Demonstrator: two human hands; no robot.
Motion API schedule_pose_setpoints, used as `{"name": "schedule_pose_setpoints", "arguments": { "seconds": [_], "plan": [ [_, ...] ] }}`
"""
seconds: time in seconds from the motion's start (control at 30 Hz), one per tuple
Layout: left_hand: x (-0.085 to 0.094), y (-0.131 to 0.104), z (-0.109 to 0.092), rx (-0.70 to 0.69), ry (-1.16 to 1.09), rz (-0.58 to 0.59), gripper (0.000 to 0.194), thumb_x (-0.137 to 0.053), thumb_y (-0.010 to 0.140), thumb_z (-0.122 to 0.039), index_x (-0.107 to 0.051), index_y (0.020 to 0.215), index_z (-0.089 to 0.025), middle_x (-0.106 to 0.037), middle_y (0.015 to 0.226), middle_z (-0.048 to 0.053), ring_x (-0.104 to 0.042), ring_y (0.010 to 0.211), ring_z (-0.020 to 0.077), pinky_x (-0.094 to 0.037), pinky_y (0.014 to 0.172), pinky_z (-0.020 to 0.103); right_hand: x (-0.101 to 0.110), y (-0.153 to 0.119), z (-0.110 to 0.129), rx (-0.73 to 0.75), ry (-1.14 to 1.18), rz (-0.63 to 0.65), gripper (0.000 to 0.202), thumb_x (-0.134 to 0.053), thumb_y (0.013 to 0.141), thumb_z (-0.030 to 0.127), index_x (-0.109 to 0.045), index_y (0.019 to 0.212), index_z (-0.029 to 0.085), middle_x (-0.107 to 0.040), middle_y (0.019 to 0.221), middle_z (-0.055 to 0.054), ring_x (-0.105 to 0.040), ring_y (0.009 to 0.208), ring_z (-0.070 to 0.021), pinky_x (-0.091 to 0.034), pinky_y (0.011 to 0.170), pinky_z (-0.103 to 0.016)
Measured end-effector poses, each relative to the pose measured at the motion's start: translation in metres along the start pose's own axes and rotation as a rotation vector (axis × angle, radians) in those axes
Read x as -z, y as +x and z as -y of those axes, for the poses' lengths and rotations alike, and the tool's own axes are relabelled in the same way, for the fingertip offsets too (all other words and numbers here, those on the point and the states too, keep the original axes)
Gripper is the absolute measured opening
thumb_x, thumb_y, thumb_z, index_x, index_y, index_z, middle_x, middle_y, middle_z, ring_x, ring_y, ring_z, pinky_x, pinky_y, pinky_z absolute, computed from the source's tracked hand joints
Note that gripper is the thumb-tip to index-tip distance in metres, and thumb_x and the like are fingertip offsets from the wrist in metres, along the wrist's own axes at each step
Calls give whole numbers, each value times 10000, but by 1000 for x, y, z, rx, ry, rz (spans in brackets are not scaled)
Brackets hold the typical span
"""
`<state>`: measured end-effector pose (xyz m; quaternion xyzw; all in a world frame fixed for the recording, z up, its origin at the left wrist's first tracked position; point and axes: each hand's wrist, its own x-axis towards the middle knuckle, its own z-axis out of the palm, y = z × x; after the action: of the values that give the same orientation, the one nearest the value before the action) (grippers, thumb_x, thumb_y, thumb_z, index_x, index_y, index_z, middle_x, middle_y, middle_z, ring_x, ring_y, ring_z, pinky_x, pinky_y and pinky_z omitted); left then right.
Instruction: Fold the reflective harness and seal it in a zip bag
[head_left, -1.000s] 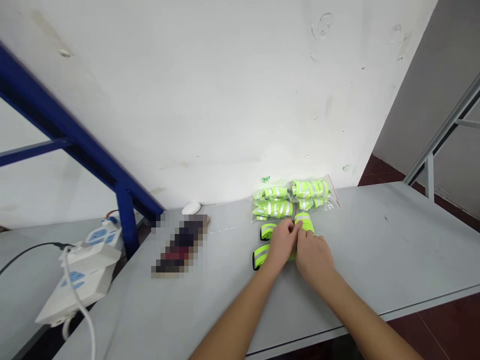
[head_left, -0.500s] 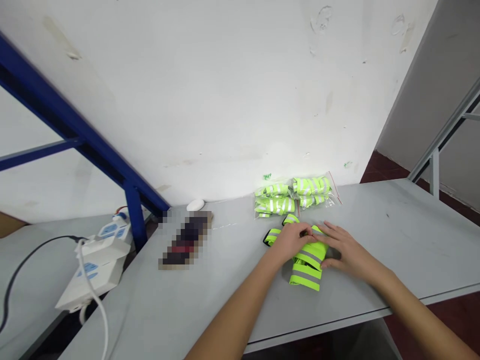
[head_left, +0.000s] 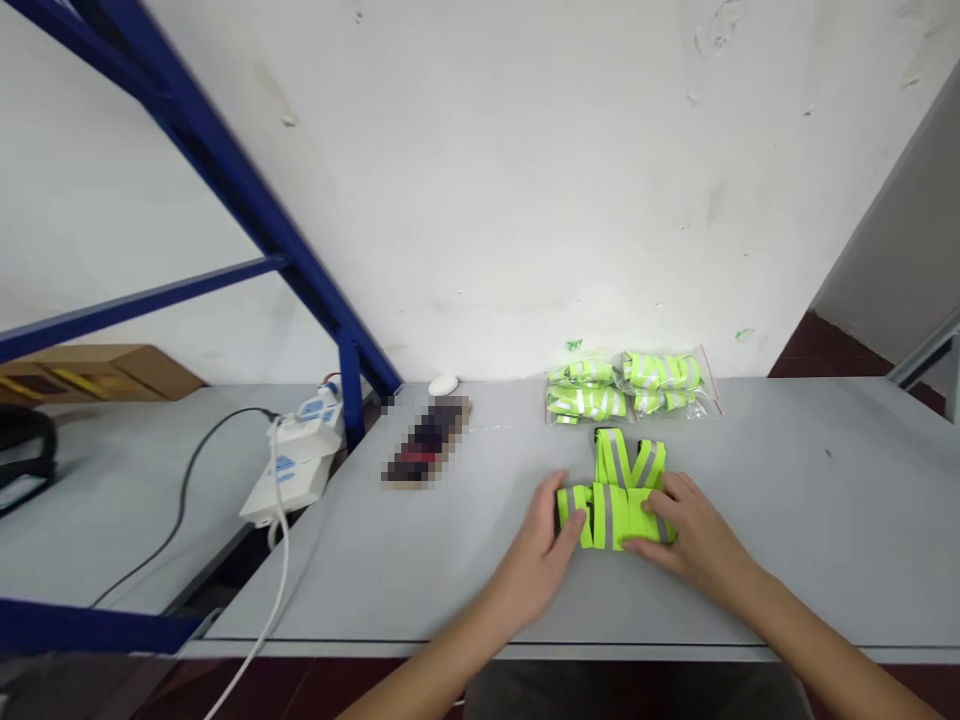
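Note:
A neon-yellow reflective harness (head_left: 609,520) with grey stripes lies partly folded on the table, its wide band running left to right. Two looped straps stick out from the band toward the wall. My left hand (head_left: 541,550) grips the band's left end, thumb on top and fingers round the outer edge. At the other end, my right hand (head_left: 697,545) pinches the band between thumb and fingers. Beyond the harness, near the wall, sit clear zip bags (head_left: 592,402) with rolled harnesses of the same colour inside.
The grey table (head_left: 480,590) meets a white wall. To the left lie a white oval object (head_left: 443,385) and a pixelated dark item (head_left: 427,440). White power strips (head_left: 296,485) with cables stand beside a blue metal frame (head_left: 315,290). A cardboard box (head_left: 150,372) is at far left.
The harness has turned from a slanted heap to a crosswise band with straps toward the wall. My hands have moved to its two ends. My view has shifted left.

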<state>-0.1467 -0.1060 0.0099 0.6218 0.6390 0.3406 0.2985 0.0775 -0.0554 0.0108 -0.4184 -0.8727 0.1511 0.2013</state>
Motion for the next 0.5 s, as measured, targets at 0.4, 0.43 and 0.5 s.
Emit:
{"name": "schedule_pose_setpoints", "arguments": {
  "seconds": [0.4, 0.43, 0.5],
  "plan": [
    [-35, 14, -21, -230, 348, 204, 536, -331, 981, -410, -313, 1451, -153, -124, 1588, 184, -110, 1469, 310, -254, 1138, 539, -32, -5, -16, 68, 36, -37, 526, -747, 746, 423, -489, 1121, 161, -523, 1041, -119, -511, 987, -305, -480, 826, -491],
    [-35, 16, -21, -254, 439, 195, 571, -358, 970, -436, -307, 1455, -139, -74, 1593, 194, -39, 1469, 340, -212, 1134, 584, -32, -5, -14, 64, 8, -54, 530, -742, 752, 424, -490, 1133, 153, -531, 1033, -122, -517, 980, -307, -480, 827, -492],
    [-36, 20, -19, -299, 560, 186, 648, -398, 947, -488, -285, 1463, -112, -2, 1591, 212, 43, 1458, 372, -174, 1126, 619, -31, -5, -11, 57, -53, -74, 525, -739, 755, 432, -507, 1128, 145, -548, 1008, -122, -532, 961, -308, -486, 817, -487]
  ]
}}
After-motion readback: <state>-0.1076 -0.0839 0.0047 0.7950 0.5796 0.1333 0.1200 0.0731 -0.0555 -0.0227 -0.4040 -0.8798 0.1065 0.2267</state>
